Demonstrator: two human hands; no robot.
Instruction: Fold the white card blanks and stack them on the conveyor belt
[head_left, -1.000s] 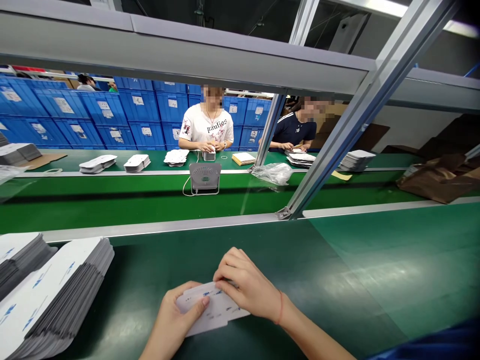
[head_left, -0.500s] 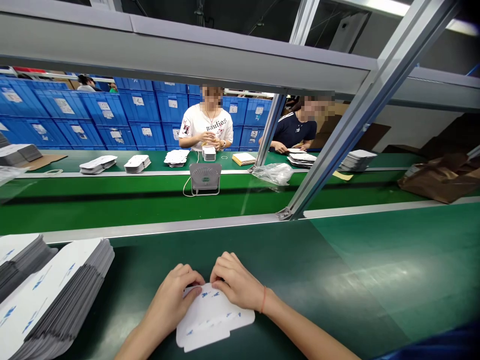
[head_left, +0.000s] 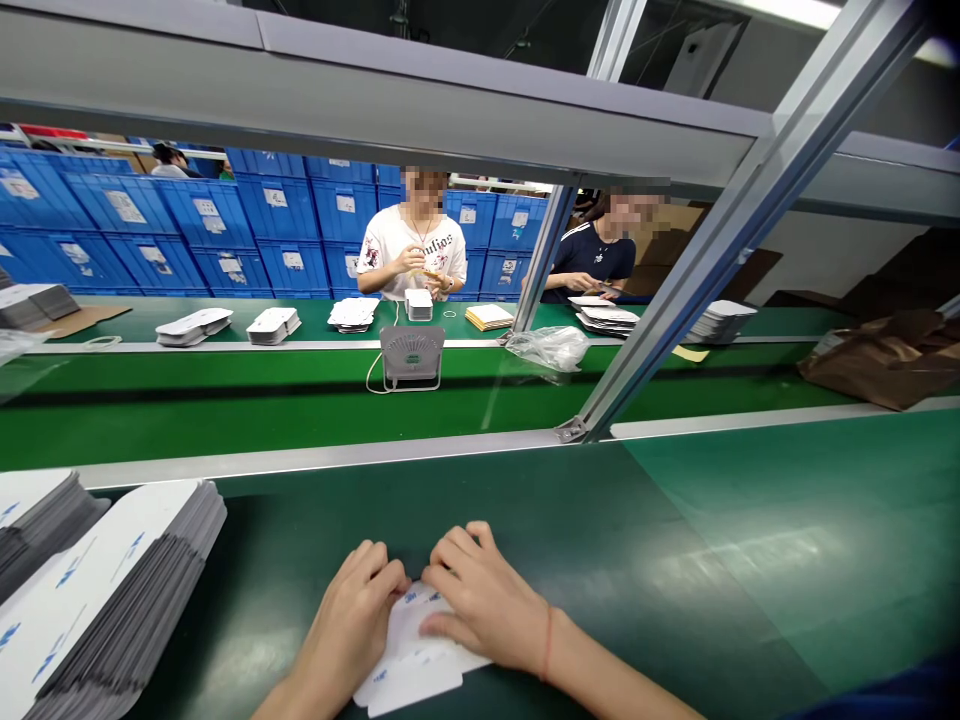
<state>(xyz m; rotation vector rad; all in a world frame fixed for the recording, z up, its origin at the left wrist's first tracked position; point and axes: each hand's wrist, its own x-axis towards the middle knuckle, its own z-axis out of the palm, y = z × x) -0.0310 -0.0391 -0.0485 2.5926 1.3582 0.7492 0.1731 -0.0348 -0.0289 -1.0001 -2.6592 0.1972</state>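
Observation:
A white die-cut sheet with blue print [head_left: 420, 650] lies on the green work surface in front of me, notched along its near edge. At its far left edge, the curled fingers of my left hand [head_left: 358, 605] are closed on it, thumb hidden behind them. My right hand [head_left: 484, 605] rests palm down over its right side. Those fingers bend at the far edge, and the thumb lies apart across the middle, covering part of the sheet. To the left stands a tall, leaning stack of similar grey-edged sheets [head_left: 135, 570], with another stack [head_left: 41, 520] behind it.
A metal rail and slanted post [head_left: 697, 250] rise beyond my surface [head_left: 750, 540]. Past them run a green belt [head_left: 187, 415], a small grey fan [head_left: 412, 355], a plastic bag [head_left: 551, 347] and a brown bag [head_left: 885, 360]. Two people work opposite, before blue crates [head_left: 292, 215].
My right hand has shifted slightly right and nearer, its thumb now spread over the sheet. My left hand has curled further over its edge. The sheet has moved slightly nearer.

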